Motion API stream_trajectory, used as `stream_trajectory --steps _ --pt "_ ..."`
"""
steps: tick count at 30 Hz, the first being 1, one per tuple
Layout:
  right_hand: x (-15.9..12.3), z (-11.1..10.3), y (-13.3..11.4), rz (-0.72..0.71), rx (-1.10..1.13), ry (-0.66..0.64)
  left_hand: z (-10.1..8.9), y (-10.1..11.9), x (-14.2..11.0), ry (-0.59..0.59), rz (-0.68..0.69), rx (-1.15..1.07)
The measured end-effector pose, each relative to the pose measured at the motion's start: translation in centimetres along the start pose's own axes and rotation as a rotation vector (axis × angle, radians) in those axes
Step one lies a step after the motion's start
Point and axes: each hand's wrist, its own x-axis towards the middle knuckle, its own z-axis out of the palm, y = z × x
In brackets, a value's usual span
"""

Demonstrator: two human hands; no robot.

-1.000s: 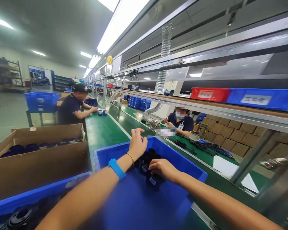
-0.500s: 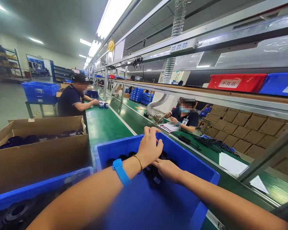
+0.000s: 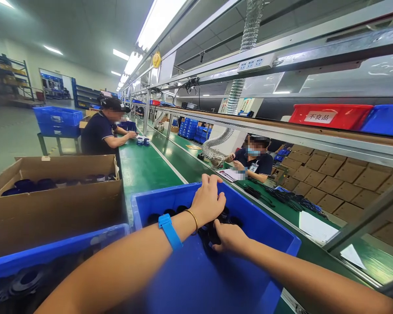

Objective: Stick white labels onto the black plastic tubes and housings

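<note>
Inside a blue plastic bin [image 3: 268, 224], several black ring-shaped cylindrical parts [image 3: 153, 219] stand along the far side. My right hand [image 3: 232, 237] is closed around one black cylindrical part [image 3: 213, 234] near the middle of the bin, its thumb on the upper side and fingers below. Just above and left of it is my left hand [image 3: 208, 201], with fingers loosely bent and the thumb apart from them. Nothing shows between those fingers. The left wrist partly covers the parts behind it.
At left stand a cardboard box [image 3: 59, 213] of dark parts and another blue bin [image 3: 85, 242] with similar parts. The green bench [image 3: 144, 168] runs ahead. A co-worker [image 3: 98, 133] is at left, another [image 3: 253, 159] across the line beside black cables [image 3: 288, 196]. A shelf with a red bin [image 3: 334, 117] hangs above.
My right hand has shifted slightly down and its fingers have closed further round the black part. My left hand has moved slightly right, its thumb and fingers further apart. The view has shifted slightly.
</note>
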Motion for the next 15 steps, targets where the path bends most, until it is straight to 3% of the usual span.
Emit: stream_trajectory --steps 12,15 --pt "-0.26 0.07 -0.24 0.054 -0.133 -0.059 0.03 -0.36 -0.23 -0.091 0.017 0.059" --pt "-0.31 -0.84 -0.09 0.06 -0.128 -0.041 0.22 -0.52 -0.4 -0.11 0.029 0.085"
